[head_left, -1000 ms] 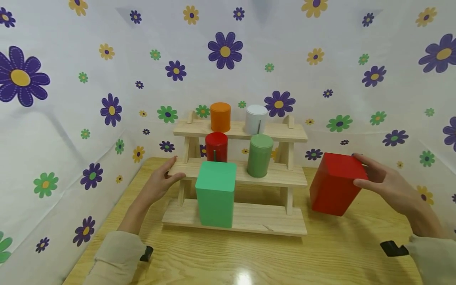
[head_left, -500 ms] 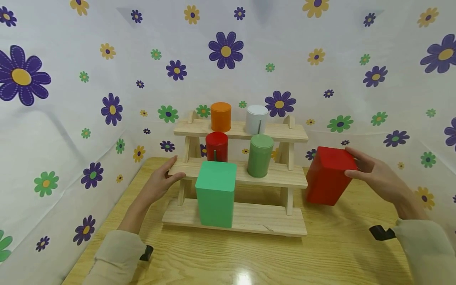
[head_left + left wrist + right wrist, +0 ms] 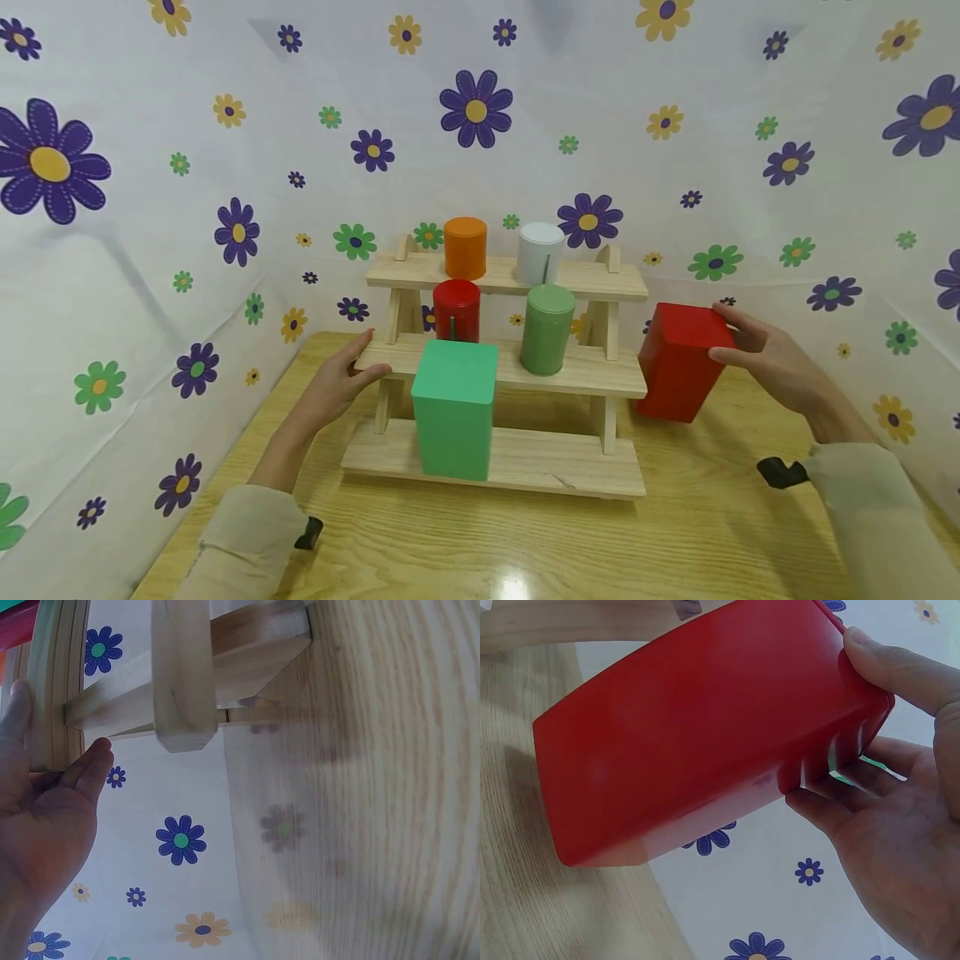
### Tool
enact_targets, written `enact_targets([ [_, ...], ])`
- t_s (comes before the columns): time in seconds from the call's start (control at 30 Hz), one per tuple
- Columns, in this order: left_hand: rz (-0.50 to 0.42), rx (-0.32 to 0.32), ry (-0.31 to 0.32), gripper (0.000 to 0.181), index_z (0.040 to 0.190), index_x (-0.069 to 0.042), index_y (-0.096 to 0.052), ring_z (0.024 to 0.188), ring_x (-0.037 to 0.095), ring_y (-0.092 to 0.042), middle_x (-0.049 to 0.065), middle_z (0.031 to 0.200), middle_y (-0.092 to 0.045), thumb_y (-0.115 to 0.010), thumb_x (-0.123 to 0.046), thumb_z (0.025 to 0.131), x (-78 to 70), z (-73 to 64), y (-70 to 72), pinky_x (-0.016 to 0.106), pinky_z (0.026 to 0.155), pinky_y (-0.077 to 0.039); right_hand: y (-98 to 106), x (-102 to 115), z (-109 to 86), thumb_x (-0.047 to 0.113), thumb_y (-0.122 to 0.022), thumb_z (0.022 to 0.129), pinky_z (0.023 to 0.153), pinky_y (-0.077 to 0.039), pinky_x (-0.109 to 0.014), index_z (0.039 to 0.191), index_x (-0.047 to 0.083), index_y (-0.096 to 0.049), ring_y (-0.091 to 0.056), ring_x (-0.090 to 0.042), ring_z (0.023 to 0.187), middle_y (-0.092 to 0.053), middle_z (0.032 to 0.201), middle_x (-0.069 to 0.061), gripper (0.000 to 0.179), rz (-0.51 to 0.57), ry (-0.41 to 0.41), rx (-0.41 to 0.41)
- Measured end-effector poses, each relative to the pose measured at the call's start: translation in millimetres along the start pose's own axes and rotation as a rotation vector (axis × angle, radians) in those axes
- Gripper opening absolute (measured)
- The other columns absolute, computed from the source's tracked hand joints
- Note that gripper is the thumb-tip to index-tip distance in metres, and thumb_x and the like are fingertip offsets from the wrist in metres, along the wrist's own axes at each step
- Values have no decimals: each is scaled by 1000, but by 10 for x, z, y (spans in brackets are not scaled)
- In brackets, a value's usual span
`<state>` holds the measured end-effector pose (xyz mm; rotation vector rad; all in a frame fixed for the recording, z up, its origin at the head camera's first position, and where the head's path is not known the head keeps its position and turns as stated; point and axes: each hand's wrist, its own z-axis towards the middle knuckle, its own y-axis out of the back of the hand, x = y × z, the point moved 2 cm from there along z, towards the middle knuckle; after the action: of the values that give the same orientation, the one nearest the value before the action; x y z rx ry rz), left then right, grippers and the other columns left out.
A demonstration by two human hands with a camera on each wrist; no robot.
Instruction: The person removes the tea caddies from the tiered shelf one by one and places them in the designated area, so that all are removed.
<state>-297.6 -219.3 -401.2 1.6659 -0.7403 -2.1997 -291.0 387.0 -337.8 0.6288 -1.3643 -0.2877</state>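
My right hand [image 3: 783, 371] holds a glossy red rectangular tin box [image 3: 678, 371] by its upper end, thumb on the near side and fingers on the far side. The box leans, its lower end toward the left, beside the right end of a three-tier wooden display shelf [image 3: 600, 377]. In the right wrist view the red box [image 3: 682, 735] slants across, its base end over the wood tabletop. My left hand [image 3: 337, 387] grips the left end of the shelf's middle board; in the left wrist view, thumb and fingers lie on either side of that board [image 3: 52, 697].
A green box [image 3: 456, 417] stands on the bottom tier, left of middle. A red canister [image 3: 456, 308] and a green canister [image 3: 546, 333] stand on the middle tier. Orange [image 3: 465, 250] and white [image 3: 538, 254] canisters stand on top. A flower-print cloth [image 3: 300, 100] surrounds the table [image 3: 420, 533].
My right hand has carried the red box left and farther back, closer to the shelf's right end. The left hand stays on the shelf.
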Motion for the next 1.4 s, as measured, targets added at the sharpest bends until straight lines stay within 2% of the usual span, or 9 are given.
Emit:
enact_targets([
  [0.1,-1,2,3,83,165,-4,-19,150,42,-31,17,170,-18,-65,-37,103,1,-3,-2,53,115,-37,-32,4,37,30,-61,105,108,-29,-77,167,12,-9,-33,-50,143,-28,164,-29,83,-5,7,-3],
  [0.23,-2,-2,7,83,165,-4,-19,150,42,-31,17,170,-18,-64,-37,103,-2,-5,3,53,116,-37,-56,5,88,31,-61,105,109,-31,-75,167,11,-10,-39,-46,142,-31,163,-27,82,-33,21,-15],
  [0.37,-5,-3,6,83,165,-4,-19,148,41,-34,16,170,-19,-64,-37,103,-4,-5,4,54,115,-37,-88,-21,129,29,-60,106,110,-32,-73,167,11,-10,-42,-41,140,-31,164,-25,81,-14,29,-15],
  [0.57,2,-1,4,84,164,-3,-19,148,42,-35,18,170,-19,-64,-39,103,-18,3,-1,53,115,-38,-121,-73,194,25,-59,106,109,-28,-77,166,7,-6,-30,-52,145,-24,166,-28,83,31,37,8],
  [0.77,-9,0,-1,84,164,-1,-18,149,42,-33,19,169,-18,-64,-38,103,-39,11,-1,53,115,-38,-120,-125,219,25,-59,106,113,-23,-75,167,8,-7,-23,-51,149,-17,169,-23,82,81,18,13],
  [1.0,-17,6,1,85,164,-1,-17,150,42,-30,19,170,-17,-64,-38,104,-37,13,2,53,116,-36,-150,-231,261,22,-56,108,121,-28,-52,167,8,-3,-18,-50,151,-9,171,-22,81,127,48,42],
  [1.17,-14,7,7,84,164,-1,-17,150,42,-29,19,170,-16,-63,-37,104,-29,5,-3,53,116,-36,-189,-292,290,14,-53,108,125,-18,-39,166,6,4,-1,-47,154,6,171,-21,81,281,62,73],
  [1.27,-12,9,15,85,164,-1,-17,150,42,-29,19,170,-16,-63,-38,104,-29,-3,-5,53,116,-36,-199,-299,295,14,-53,108,126,-13,-42,165,5,5,3,-47,155,8,171,-20,82,297,57,75],
  [1.4,-5,6,17,85,164,-2,-17,150,43,-30,18,170,-16,-63,-39,104,-30,-3,-3,53,117,-35,-207,-298,303,18,-55,108,122,-5,-62,165,6,5,2,-48,154,7,172,-19,84,263,40,61],
])
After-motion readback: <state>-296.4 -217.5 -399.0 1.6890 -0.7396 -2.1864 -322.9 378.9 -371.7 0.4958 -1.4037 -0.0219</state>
